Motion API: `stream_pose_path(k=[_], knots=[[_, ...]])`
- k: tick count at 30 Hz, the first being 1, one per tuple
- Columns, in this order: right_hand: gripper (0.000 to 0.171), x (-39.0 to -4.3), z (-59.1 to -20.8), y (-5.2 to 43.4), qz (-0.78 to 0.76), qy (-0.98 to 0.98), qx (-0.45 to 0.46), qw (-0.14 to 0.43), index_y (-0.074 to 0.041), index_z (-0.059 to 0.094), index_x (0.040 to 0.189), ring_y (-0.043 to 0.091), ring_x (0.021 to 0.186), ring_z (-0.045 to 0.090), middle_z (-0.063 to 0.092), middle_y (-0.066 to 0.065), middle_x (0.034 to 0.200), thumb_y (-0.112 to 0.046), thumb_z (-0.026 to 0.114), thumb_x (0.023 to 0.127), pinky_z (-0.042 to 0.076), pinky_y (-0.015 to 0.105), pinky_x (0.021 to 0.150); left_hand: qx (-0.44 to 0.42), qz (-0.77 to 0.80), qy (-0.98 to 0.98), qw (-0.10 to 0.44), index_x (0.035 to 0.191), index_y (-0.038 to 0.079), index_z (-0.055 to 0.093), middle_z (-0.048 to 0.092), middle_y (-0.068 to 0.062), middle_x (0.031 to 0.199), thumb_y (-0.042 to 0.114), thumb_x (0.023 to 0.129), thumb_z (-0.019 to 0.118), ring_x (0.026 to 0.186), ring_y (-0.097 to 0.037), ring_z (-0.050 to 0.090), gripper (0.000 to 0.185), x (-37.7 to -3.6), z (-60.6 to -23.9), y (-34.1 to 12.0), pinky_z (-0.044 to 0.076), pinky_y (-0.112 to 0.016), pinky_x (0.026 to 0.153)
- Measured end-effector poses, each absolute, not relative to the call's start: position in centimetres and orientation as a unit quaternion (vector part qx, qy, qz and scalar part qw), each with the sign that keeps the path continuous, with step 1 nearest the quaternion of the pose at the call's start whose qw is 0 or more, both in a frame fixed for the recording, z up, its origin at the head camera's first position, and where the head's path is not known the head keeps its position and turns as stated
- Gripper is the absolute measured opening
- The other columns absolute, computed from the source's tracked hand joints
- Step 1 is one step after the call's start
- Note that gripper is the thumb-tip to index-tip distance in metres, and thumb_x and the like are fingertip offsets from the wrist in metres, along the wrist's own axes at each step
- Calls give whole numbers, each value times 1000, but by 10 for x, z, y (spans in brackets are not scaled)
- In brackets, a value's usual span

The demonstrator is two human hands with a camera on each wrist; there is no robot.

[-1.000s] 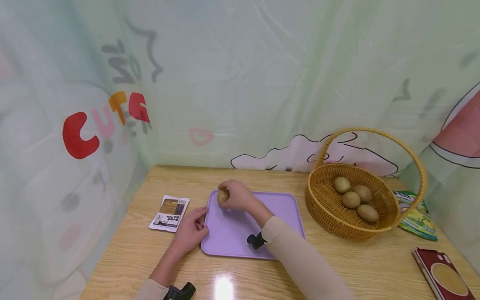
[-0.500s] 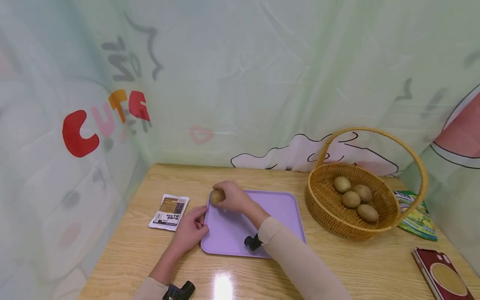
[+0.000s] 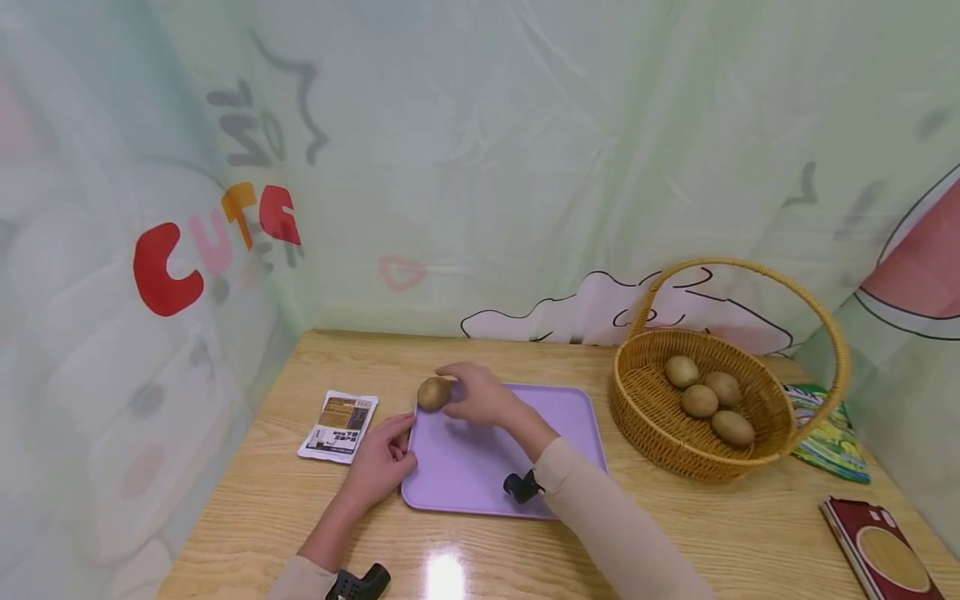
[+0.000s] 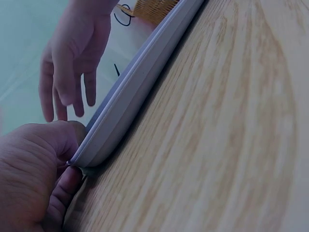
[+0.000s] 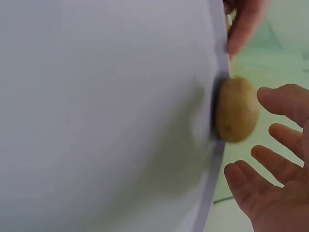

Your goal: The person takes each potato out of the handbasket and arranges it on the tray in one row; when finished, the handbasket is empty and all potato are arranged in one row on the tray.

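4 potatoes [image 3: 700, 401] lie in a basket [image 3: 637, 421] near the tray [image 3: 472, 467] that the left hand [image 3: 378, 458] pinches beside a packet [image 3: 340, 427], the right hand [image 3: 483, 396], fingers apart, flanking another potato [image 3: 432, 395].

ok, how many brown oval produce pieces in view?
5: one piece at far-left corner of purple tray; four pieces in wicker basket, whose near side might hide more.

Both sleeves [image 3: 618, 521] are plain beige, each with a black, round-ended wrist camera [image 3: 517, 489].
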State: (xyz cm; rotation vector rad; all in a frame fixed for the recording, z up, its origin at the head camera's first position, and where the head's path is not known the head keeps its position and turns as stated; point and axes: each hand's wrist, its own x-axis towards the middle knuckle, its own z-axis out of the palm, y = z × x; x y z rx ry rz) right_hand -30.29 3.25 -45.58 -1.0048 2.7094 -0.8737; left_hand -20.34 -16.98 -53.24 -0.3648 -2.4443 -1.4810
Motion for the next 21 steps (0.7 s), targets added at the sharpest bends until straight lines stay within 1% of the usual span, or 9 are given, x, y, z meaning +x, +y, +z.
stream_pose_path(k=[6, 10, 16, 21], knots=[[62, -302, -445, 63, -313, 897, -306, 57, -11, 53, 138, 29, 126, 49, 52, 6, 139, -19, 75, 81, 44, 40, 100, -129, -503, -843, 139, 122, -10, 62, 62, -16, 116, -9, 67, 64, 68, -8, 54, 56, -204, -532, -168, 50, -20, 56], [62, -301, -435, 80, -327, 898, -288, 55, -13, 53, 139, 29, 128, 47, 51, 4, 140, -18, 75, 81, 45, 40, 99, -127, -503, -844, 140, 122, -10, 62, 62, -16, 115, -10, 67, 64, 67, -8, 54, 55, -203, -532, -169, 50, -21, 56], [60, -298, -418, 103, -346, 891, -296, 11, -8, 54, 136, 34, 124, 49, 53, 9, 136, -15, 76, 80, 45, 46, 98, -130, -501, -843, 143, 122, -10, 62, 62, -17, 113, -9, 67, 64, 68, -8, 53, 55, -203, -531, -170, 49, -20, 57], [58, -294, -401, 120, -359, 886, -295, -11, -6, 55, 134, 35, 121, 49, 53, 13, 134, -12, 76, 80, 46, 48, 96, -129, -498, -845, 144, 122, -10, 62, 62, -16, 111, -9, 67, 64, 69, -7, 53, 55, -202, -531, -169, 49, -20, 57]])
